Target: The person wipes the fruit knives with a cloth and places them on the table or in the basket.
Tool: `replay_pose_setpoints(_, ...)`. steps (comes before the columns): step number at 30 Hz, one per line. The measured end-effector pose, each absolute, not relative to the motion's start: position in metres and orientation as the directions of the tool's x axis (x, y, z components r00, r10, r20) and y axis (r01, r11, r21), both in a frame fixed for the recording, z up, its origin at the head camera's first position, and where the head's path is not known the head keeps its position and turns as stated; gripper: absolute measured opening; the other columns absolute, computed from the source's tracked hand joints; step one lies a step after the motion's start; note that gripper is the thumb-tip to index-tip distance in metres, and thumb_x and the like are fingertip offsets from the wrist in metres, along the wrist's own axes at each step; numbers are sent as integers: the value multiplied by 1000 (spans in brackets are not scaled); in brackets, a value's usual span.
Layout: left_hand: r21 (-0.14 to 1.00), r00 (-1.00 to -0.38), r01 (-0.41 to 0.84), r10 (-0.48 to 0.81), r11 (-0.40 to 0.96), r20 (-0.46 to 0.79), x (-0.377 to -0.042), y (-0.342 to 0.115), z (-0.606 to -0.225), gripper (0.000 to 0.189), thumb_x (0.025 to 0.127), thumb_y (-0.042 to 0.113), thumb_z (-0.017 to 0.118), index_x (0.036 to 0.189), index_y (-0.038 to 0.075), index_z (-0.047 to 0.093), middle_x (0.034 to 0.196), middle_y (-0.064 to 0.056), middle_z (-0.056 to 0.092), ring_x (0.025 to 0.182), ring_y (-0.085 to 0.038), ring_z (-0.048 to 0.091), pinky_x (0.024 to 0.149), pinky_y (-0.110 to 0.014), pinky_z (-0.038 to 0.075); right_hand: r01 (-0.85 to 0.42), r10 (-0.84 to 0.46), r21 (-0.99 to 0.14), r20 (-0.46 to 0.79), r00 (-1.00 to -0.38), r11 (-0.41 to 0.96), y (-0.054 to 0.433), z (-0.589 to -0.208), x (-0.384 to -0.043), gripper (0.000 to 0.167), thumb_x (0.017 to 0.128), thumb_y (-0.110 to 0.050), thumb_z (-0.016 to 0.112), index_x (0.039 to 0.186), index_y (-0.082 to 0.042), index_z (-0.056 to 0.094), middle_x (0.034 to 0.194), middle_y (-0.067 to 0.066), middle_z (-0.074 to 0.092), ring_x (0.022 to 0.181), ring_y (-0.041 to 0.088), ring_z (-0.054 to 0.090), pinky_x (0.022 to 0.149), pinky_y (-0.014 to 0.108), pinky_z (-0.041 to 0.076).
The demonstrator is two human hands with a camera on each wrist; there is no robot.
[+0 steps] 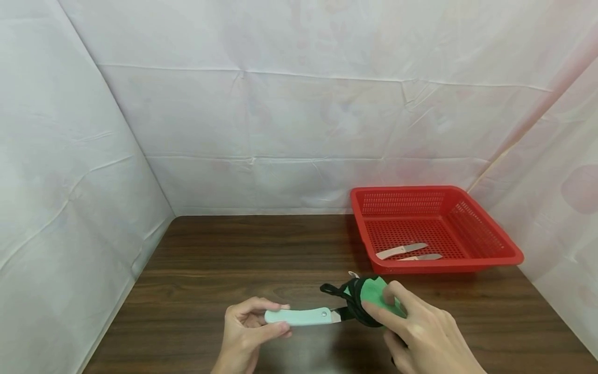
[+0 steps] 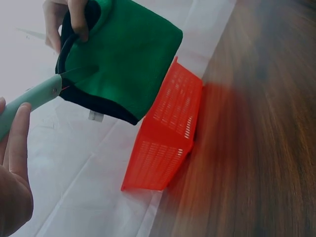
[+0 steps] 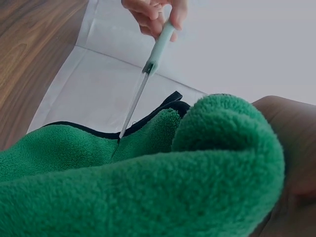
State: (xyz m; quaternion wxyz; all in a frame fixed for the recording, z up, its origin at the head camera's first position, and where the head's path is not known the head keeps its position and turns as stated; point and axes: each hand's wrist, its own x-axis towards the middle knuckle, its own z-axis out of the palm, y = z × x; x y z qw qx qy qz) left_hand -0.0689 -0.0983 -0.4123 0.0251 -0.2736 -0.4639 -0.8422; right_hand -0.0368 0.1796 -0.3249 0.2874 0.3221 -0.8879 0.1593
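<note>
My left hand [image 1: 245, 332] pinches the mint-green handle of a small knife [image 1: 299, 317] between thumb and fingers. The blade points right, toward a green towel [image 1: 372, 291] with black edging and a hanging loop. My right hand [image 1: 422, 330] grips this towel, which is bunched up. In the right wrist view the bare blade of the knife [image 3: 133, 106] reaches the fuzzy towel [image 3: 123, 192], and its tip is hidden in the folds. The left wrist view shows the towel [image 2: 133, 54] spread flatter, with the blade lying against it.
A red plastic basket [image 1: 448, 266] stands at the back right of the dark wooden table [image 1: 196, 291]. Two knives with pale handles lie in it, one knife [image 1: 392, 252] behind the other knife [image 1: 422, 257]. White sheeting [image 1: 280, 119] hangs at the back and both sides.
</note>
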Motion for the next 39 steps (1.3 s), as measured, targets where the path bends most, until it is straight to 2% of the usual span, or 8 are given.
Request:
replay_pose_setpoints(6,740,-837,300,206,-601,507,-71,-90,-412,37,74,-26,59,101,-2,67,97,-16,69,74,-26,70,59,-46,59,-686,-511,-76,608,-607,724,175,-325,-38,54,50,0,75,99,-22,71,92,-3,49,61,4,45,42,4,33)
replay_pose_setpoints(12,728,-835,301,199,-616,513,-73,-85,-411,36,74,-25,60,100,-2,67,96,-17,69,73,-26,70,59,-46,59,-710,-543,-41,614,-573,703,171,-327,-39,49,52,-1,69,96,-22,70,90,-1,48,63,7,46,40,6,32)
replay_pose_setpoints(16,730,-842,293,195,-617,504,-73,-84,-411,37,73,-25,59,100,0,67,96,-16,69,71,-25,70,59,-45,60,-693,-546,-42,582,-603,720,168,-327,-38,48,51,-2,73,94,-24,70,89,-3,45,65,6,46,41,5,32)
replay_pose_setpoints(22,727,-843,286,197,-624,500,-71,-86,-409,38,74,-25,59,100,1,68,96,-15,69,73,-25,70,60,-43,60,-688,-558,-11,576,-598,726,169,-328,-38,48,50,-3,75,93,-23,71,90,-2,47,69,8,46,40,7,34)
replay_pose_setpoints(29,728,-849,278,195,-627,492,-70,-91,-408,39,74,-25,58,100,2,68,98,-14,68,74,-24,69,62,-42,60,-637,-530,-64,496,-688,768,173,-328,-35,51,51,-9,86,98,-23,73,93,-3,48,72,9,50,44,9,42)
replay_pose_setpoints(36,732,-851,279,193,-622,488,-69,-98,-409,39,74,-26,57,100,2,68,98,-16,69,73,-26,70,62,-40,61,-649,-526,-42,547,-651,760,180,-331,-36,48,50,-4,79,93,-23,72,90,-4,47,67,5,47,41,5,33)
replay_pose_setpoints(39,734,-854,274,192,-621,483,-68,-102,-408,40,74,-26,56,100,2,68,98,-15,69,73,-27,70,63,-40,61,-634,-515,-43,542,-664,772,183,-332,-36,48,50,-4,79,93,-23,72,90,-5,46,65,5,47,40,5,31)
